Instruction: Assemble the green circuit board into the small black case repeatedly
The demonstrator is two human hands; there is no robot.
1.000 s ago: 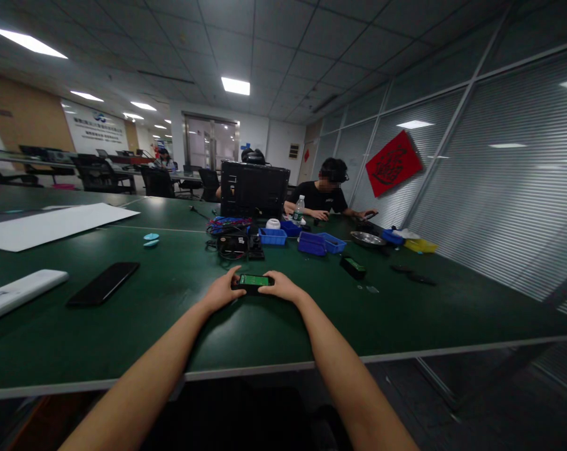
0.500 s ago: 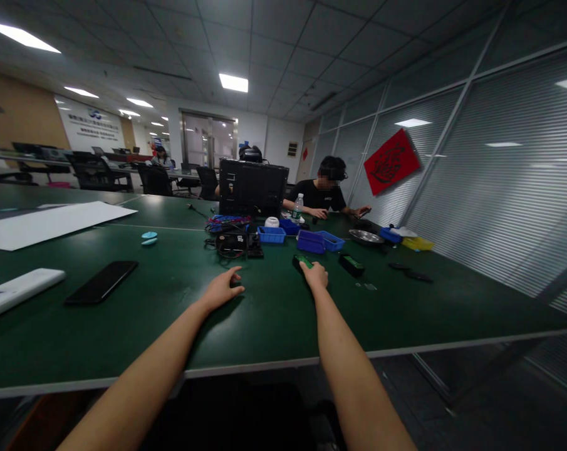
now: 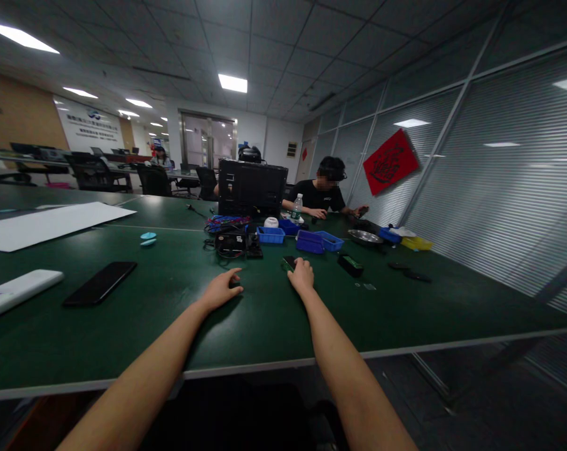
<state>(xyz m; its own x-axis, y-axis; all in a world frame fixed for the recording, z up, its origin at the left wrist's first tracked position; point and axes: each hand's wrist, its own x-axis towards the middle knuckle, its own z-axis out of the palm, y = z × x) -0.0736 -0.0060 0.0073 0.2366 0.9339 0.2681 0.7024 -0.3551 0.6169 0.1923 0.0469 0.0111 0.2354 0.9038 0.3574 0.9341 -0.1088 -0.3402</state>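
Observation:
My right hand (image 3: 302,275) is closed around a small black and green box (image 3: 288,262) just above or on the green table, and my fingers hide much of it. To the right stands a similar black box with a green top (image 3: 350,264). My left hand (image 3: 221,290) rests on the table with its thumb and fingers apart, holding nothing. Small clear pieces (image 3: 369,287) lie to the right of my right hand.
Beyond my hands are a black adapter with tangled cables (image 3: 230,243), blue trays (image 3: 270,235) and a metal dish (image 3: 365,237). A black phone (image 3: 101,283) and a long white object (image 3: 20,291) lie left. A co-worker (image 3: 318,191) sits behind a monitor (image 3: 252,190).
My right hand has moved left with the box, which has turned and is more covered by my fingers. My left hand has stayed in place.

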